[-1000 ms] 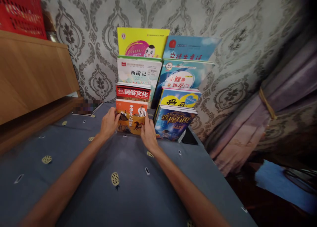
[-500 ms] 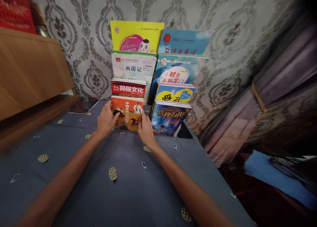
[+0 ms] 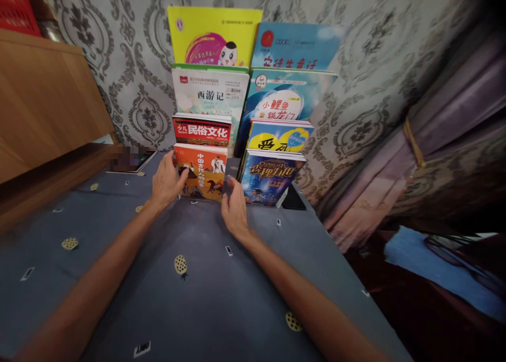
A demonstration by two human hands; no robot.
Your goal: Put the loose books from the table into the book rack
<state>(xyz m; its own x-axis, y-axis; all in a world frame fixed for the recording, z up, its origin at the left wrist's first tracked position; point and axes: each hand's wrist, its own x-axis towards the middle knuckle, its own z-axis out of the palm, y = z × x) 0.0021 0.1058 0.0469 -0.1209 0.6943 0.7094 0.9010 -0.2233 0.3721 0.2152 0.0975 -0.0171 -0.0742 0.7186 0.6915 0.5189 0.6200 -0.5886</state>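
Head view | grey patterned cloth [image 3: 221, 309] | damask wallpaper [image 3: 363, 61] | left hand [image 3: 166, 180] touching orange book [image 3: 201, 175] | right hand [image 3: 234, 209] loosely open beside it

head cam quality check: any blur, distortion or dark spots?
Head view: book covers sharp at centre, e.g. the orange book; both forearms smear with blur toward the bottom; curtain and wallpaper bend at the right edge; top right corner goes black; a blurred-out patch covers something beside the wooden board.

glossy paper book covers [image 3: 201, 172], matt, seemingly cotton cloth [image 3: 205, 299], smooth wood panel [image 3: 43, 98]
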